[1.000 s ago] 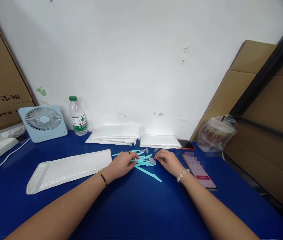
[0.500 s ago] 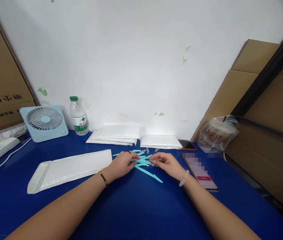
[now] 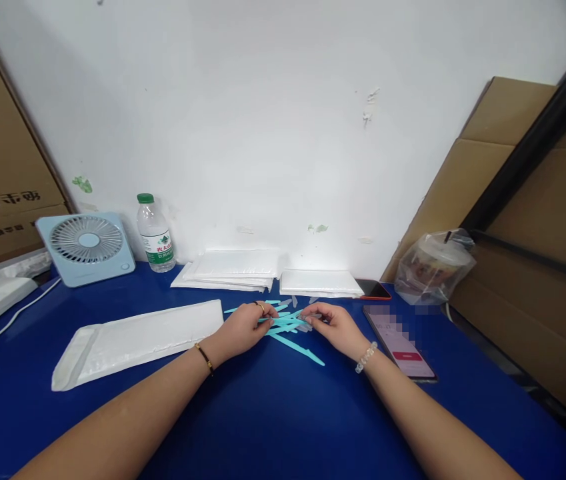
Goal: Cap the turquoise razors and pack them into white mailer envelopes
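Several thin turquoise plastic pieces [image 3: 299, 349] lie crossed in a loose pile on the blue table [image 3: 283, 413]. My left hand [image 3: 247, 327] is at the pile's left side, its thumb and fingertips pinched on one turquoise piece. At the right side is my right hand [image 3: 333, 328], thumb and index finger pressed together around something small that looks clear; its shape is hard to make out. A few translucent pieces [image 3: 295, 301] lie just behind and among the turquoise ones.
A long white packet [image 3: 143, 343] lies left of my hands. White packets [image 3: 233, 265] are stacked by the wall, with more [image 3: 320, 282] beside them. Around stand a fan [image 3: 87, 247], a bottle [image 3: 157, 240] and a bagged cup [image 3: 433, 267]. A phone [image 3: 397, 347] lies right.
My right hand's fingertips have shifted slightly to the right and up, and more translucent pieces show beneath them. My left hand has barely moved.
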`<state>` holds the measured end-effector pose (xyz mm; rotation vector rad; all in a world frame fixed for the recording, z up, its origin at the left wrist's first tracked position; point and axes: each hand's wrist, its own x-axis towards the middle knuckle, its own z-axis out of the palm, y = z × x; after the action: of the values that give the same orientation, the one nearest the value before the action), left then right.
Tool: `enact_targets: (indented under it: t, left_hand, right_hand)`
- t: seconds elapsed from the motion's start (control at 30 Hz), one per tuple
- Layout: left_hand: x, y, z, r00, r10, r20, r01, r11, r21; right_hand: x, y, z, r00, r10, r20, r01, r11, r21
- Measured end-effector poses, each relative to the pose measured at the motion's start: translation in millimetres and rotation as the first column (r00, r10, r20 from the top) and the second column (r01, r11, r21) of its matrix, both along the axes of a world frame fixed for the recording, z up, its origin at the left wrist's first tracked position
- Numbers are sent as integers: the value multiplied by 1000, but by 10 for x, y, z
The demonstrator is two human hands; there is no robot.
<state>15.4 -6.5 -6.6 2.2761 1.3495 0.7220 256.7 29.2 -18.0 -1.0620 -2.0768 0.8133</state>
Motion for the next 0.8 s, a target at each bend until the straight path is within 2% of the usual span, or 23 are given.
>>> enact_targets:
  t: [0.17, 0.33, 0.8]
  left_hand:
    - [-4, -1, 2, 999, 13, 43, -12, 1000, -16]
    - [1, -3, 1, 998, 5, 60, -3, 1000, -23]
    - [8, -12, 51, 993, 18, 116, -10, 998, -66]
  right_hand:
    - [4, 6, -3, 999, -23, 28, 23, 1000, 16]
    - [0, 10, -32, 1000, 25, 18, -25, 999, -25]
    - [13, 48, -51, 988, 30, -152, -52, 988, -148]
